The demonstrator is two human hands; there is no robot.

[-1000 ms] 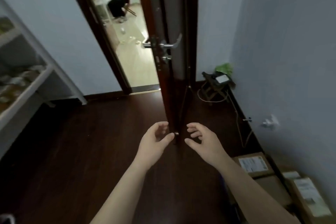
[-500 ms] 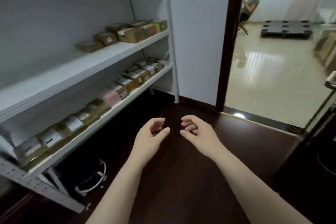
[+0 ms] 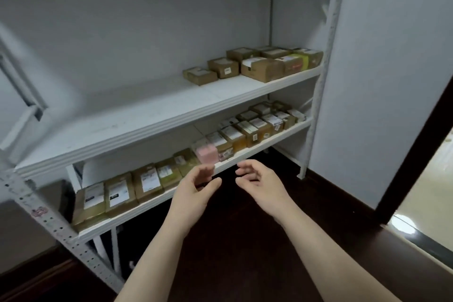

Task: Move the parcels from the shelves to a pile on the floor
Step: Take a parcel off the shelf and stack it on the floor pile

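Parcels (image 3: 147,180) fill the lower shelf (image 3: 269,141) in one row running from near left to far right. The near ones lie flat, labels up, long axes pointing from the shelf's front edge toward the back. A pink parcel (image 3: 207,153) stands mid-row at the front edge. A second cluster of boxes (image 3: 262,68) sits at the right end of the middle shelf (image 3: 122,117); the rest of that shelf is bare white board. All are brown or olive cardboard with white labels.

My left hand (image 3: 193,191) and right hand (image 3: 259,186) hold nothing, fingers loosely curled, just apart, in front of the lower shelf edge. Dark floor (image 3: 232,240) lies open beneath them. A wall (image 3: 380,81) closes the right side beside the rack's post (image 3: 316,95).
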